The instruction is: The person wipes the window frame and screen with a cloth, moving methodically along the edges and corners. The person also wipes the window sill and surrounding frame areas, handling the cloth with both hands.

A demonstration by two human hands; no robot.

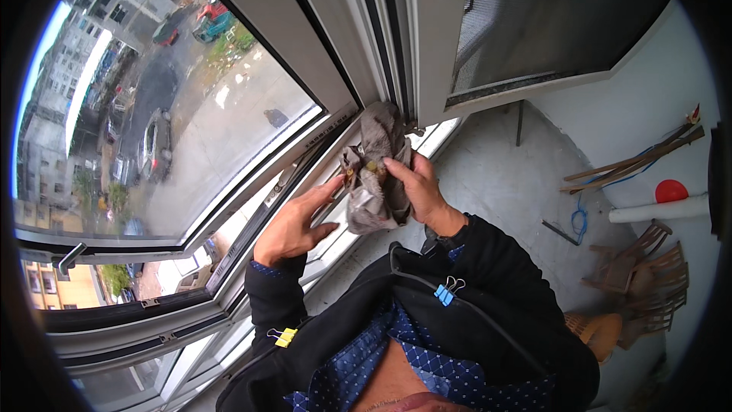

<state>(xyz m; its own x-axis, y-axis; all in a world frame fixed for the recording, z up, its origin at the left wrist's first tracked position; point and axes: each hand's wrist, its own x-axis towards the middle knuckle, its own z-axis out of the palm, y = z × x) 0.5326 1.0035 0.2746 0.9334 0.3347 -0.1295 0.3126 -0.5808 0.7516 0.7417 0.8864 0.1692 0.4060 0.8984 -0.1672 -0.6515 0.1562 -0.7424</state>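
Observation:
A crumpled grey-brown rag (374,200) with yellowish stains is bunched over the sill at the corner of the window frame. My right hand (426,194) grips it from the right, thumb on top and the other fingers hidden behind the folds. On the other side, my left hand (294,223) has its thumb spread away and its fingers stretched toward the rag. Those fingertips reach the rag's left edge; whether they press on it I cannot tell. Under both hands runs the white window sill (331,246).
To the left, a window sash (246,257) with a handle (71,257) stands swung outward above a street. A screened sash (526,86) juts in at upper right. Wooden sticks (635,163), a white pipe (657,210), small wooden chairs (646,269) and an orange basket (600,329) lie to the right.

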